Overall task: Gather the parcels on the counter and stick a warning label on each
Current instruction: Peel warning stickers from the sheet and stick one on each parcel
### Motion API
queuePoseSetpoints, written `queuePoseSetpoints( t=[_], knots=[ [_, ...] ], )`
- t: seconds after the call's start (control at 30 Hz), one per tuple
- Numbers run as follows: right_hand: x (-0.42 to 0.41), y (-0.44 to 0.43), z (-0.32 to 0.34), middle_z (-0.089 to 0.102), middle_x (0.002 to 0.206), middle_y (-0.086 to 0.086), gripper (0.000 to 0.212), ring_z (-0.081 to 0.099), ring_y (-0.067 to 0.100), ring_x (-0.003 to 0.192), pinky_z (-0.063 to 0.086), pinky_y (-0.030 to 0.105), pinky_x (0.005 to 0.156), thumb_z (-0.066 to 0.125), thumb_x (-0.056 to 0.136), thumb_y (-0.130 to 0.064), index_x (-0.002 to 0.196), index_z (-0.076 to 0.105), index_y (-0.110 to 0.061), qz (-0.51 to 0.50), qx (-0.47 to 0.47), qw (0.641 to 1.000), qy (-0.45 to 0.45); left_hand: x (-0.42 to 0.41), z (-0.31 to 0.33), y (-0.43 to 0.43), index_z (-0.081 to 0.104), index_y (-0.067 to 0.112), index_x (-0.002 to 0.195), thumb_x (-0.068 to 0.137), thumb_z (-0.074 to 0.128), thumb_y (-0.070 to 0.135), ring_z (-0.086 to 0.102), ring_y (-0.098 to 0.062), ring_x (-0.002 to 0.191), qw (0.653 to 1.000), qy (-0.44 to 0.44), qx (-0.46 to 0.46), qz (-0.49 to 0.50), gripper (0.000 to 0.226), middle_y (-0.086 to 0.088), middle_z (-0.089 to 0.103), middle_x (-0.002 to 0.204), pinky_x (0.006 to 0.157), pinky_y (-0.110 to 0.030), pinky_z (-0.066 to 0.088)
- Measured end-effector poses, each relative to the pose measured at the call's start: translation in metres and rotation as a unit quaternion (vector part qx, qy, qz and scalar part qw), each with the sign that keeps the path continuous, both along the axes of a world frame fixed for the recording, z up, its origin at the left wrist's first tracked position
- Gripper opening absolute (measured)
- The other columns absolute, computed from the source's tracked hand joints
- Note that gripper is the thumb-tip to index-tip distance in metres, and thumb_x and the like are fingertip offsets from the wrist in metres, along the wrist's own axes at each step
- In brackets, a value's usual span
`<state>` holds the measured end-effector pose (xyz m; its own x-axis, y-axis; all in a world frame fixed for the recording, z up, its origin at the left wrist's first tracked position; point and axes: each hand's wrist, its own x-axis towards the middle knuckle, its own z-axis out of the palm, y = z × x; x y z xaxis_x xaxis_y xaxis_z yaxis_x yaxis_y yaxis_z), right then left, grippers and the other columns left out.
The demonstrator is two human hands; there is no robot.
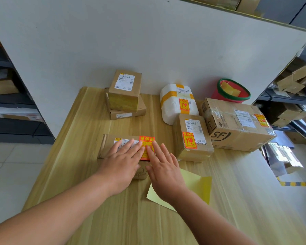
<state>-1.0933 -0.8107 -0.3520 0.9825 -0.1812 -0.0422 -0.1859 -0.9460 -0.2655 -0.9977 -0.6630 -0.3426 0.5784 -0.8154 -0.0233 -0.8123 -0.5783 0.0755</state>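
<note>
Pressing down with left hand (121,163) and right hand (163,171), both flat, fingers straight, gripping nothing, on a red warning label (147,140) atop a flat brown parcel (107,144) mid-desk (74,174). Under the right wrist, yellow backing paper (200,184). Rightward, already labelled: small box (193,138), white foam parcel (175,110), taped carton (237,126). At the back, two stacked boxes (125,92).

large carton (237,133): "SF" | warning label (189,140): "易碎品", broken-glass sign | shipping slips (124,81): too small

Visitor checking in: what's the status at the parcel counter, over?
Left hand, right hand flat, pressing warning label onto flat parcel. White parcel, small box, SF box labelled; stacked boxes not yet. Backing sheet beneath right wrist; nothing blocking.
</note>
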Motion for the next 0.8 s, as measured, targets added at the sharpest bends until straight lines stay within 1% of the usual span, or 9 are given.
queuePoseSetpoints(
  t=[0.13, 0.23, 0.33, 0.43, 0.5, 0.57, 0.63, 0.67, 0.8],
  knots=[
    [-0.002, 0.006, -0.001, -0.021, 0.148, -0.02, 0.061, -0.009, 0.013, 0.146, 0.007, 0.038, 0.117, 0.03, 0.1, -0.04, 0.151, 0.0, -0.029, -0.01, 0.013, 1.0, 0.003, 0.004, -0.004, 0.003, -0.007, 0.026, 0.149, 0.101, 0.02, 0.04, -0.018, -0.012, 0.143, 1.0, 0.027, -0.001, -0.012, 0.058, 0.009, -0.016, 0.156, 0.115, -0.035, -0.011],
    [0.004, 0.007, 0.006, -0.015, 0.156, -0.01, 0.068, -0.003, 0.015, 0.146, 0.007, 0.033, 0.116, 0.039, 0.098, -0.044, 0.152, 0.002, -0.026, -0.016, 0.036, 0.999, -0.008, 0.011, 0.005, 0.001, -0.003, 0.027, 0.15, 0.099, 0.027, 0.045, -0.017, -0.014, 0.144, 0.999, 0.034, -0.023, 0.008, 0.062, 0.006, -0.012, 0.158, 0.115, -0.035, -0.009],
    [0.004, 0.009, 0.008, -0.004, 0.16, -0.001, 0.087, 0.01, 0.015, 0.145, 0.015, 0.026, 0.112, 0.057, 0.09, -0.042, 0.152, -0.001, -0.021, -0.067, 0.086, 0.994, -0.026, 0.018, 0.013, 0.011, -0.01, 0.026, 0.149, 0.087, 0.046, 0.059, -0.021, -0.024, 0.143, 0.99, 0.028, -0.074, 0.118, 0.09, -0.004, -0.017, 0.157, 0.112, -0.041, -0.011],
    [0.009, 0.013, 0.01, 0.014, 0.159, 0.001, 0.097, 0.026, 0.018, 0.141, 0.029, 0.027, 0.105, 0.065, 0.086, -0.04, 0.151, -0.003, -0.02, -0.138, 0.136, 0.981, -0.006, 0.026, 0.016, 0.021, -0.018, 0.021, 0.147, 0.065, 0.06, 0.076, -0.013, -0.033, 0.144, 0.966, 0.075, -0.066, 0.24, 0.126, -0.013, -0.019, 0.156, 0.115, -0.047, 0.001],
    [0.015, 0.015, 0.012, 0.036, 0.15, 0.002, 0.095, 0.042, 0.02, 0.131, 0.038, 0.029, 0.097, 0.065, 0.085, -0.04, 0.151, 0.0, -0.02, -0.178, 0.157, 0.971, 0.013, 0.03, 0.019, 0.026, -0.02, 0.018, 0.146, 0.057, 0.065, 0.077, 0.008, -0.033, 0.144, 0.943, 0.162, -0.052, 0.286, 0.136, -0.014, -0.009, 0.158, 0.111, -0.046, 0.022],
    [0.022, 0.017, 0.014, 0.054, 0.134, 0.0, 0.087, 0.053, 0.02, 0.118, 0.044, 0.03, 0.09, 0.064, 0.086, -0.039, 0.152, 0.01, -0.021, -0.192, 0.167, 0.967, 0.018, 0.034, 0.017, 0.028, -0.015, 0.017, 0.148, 0.06, 0.071, 0.07, 0.044, -0.026, 0.127, 0.92, 0.241, -0.06, 0.303, 0.133, -0.01, 0.021, 0.155, 0.088, -0.036, 0.047],
    [0.028, 0.017, 0.018, 0.061, 0.123, -0.004, 0.071, 0.058, 0.018, 0.11, 0.048, 0.031, 0.087, 0.064, 0.086, -0.035, 0.146, 0.027, -0.023, -0.2, 0.181, 0.963, 0.01, 0.037, 0.014, 0.026, -0.005, 0.017, 0.149, 0.065, 0.072, 0.061, 0.055, -0.017, 0.093, 0.916, 0.253, -0.08, 0.301, 0.123, -0.003, 0.048, 0.136, 0.062, -0.029, 0.045],
    [0.03, 0.016, 0.02, 0.063, 0.12, -0.005, 0.066, 0.058, 0.017, 0.108, 0.048, 0.031, 0.087, 0.064, 0.086, -0.032, 0.143, 0.032, -0.023, -0.205, 0.19, 0.96, 0.003, 0.039, 0.013, 0.024, -0.002, 0.018, 0.149, 0.067, 0.073, 0.059, 0.054, -0.015, 0.085, 0.918, 0.246, -0.092, 0.297, 0.118, -0.002, 0.053, 0.129, 0.057, -0.028, 0.043],
    [0.038, 0.0, 0.032, 0.063, 0.119, -0.007, 0.063, 0.058, 0.015, 0.111, 0.048, 0.034, 0.091, 0.065, 0.087, -0.026, 0.142, 0.035, -0.024, -0.215, 0.201, 0.955, -0.036, 0.05, 0.017, 0.007, 0.002, 0.02, 0.149, 0.071, 0.073, 0.052, 0.058, -0.021, 0.099, 0.925, 0.227, -0.147, 0.266, 0.11, -0.002, 0.049, 0.135, 0.066, -0.031, 0.046]
  ],
)
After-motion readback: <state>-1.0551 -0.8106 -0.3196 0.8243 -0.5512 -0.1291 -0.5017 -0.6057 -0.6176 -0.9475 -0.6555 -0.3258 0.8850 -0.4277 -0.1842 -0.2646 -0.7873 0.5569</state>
